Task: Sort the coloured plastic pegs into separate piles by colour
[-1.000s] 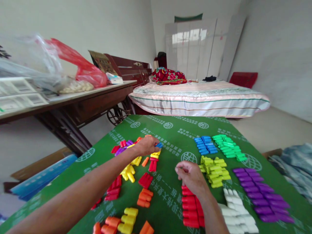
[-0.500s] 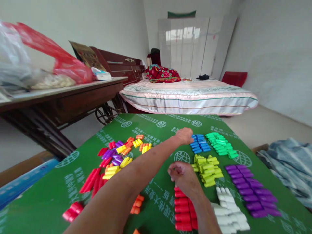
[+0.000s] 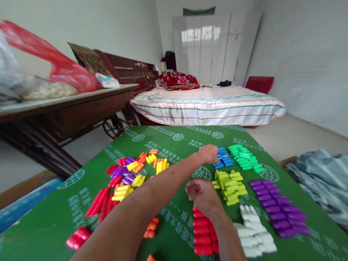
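My left hand reaches far across the green board to a block of blue plastic tube-like pieces. Its fingers are curled against the block's left side, their tips hidden. My right hand, loosely closed with thumb and fingertips near each other, hovers just beyond the rows of red pieces. Whether it holds anything is hidden. Lime-yellow pieces lie piled just to its right. White pieces sit right of my right forearm. My left forearm covers part of the board.
Green pieces and purple pieces lie grouped at the right. Mixed yellow, orange and purple pieces are scattered at the left. A sewing table stands left, a bed behind, folded cloth right.
The view has shifted slightly. My left hand has moved a little against the blue pieces, whose rows look less even now. My right hand keeps its curled pose.
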`<state>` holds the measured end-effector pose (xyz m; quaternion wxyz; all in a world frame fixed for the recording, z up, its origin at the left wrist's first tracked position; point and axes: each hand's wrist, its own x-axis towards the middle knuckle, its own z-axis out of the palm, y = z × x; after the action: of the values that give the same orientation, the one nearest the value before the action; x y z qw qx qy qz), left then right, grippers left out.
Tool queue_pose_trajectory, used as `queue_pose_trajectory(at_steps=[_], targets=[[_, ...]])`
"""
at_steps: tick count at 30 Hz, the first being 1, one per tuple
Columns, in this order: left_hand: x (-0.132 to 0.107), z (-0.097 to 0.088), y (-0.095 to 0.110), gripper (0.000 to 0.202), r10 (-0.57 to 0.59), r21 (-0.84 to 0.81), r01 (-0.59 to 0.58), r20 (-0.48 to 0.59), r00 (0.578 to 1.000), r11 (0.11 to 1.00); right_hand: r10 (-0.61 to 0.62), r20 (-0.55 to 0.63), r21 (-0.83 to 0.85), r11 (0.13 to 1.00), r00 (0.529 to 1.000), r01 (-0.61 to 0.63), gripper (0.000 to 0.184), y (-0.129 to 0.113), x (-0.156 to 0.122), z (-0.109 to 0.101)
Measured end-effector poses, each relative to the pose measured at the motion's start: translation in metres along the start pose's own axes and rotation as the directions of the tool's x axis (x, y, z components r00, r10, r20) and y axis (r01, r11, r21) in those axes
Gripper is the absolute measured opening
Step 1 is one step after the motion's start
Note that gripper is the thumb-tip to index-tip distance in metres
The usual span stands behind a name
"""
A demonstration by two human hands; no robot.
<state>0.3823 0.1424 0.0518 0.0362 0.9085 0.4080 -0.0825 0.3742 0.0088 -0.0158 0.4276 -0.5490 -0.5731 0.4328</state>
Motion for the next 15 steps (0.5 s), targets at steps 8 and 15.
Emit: queue_pose_trajectory(at_steps=[8, 15], targets=[[0.002, 0.006, 0.003, 0.026, 0.034, -0.030, -0.034, -0.014, 0.999, 0.999, 0.009, -0.001, 0.022, 1.000, 1.000, -0.009, 0.018, -0.004, -0.001, -0.002], [0.015, 0.000, -0.021, 0.028, -0.072, -0.122, 0.064, -0.064, 0.995, 0.991, -0.003, -0.004, -0.010, 1.000, 1.000, 0.003, 0.017, -0.004, 0.000, -0.002]])
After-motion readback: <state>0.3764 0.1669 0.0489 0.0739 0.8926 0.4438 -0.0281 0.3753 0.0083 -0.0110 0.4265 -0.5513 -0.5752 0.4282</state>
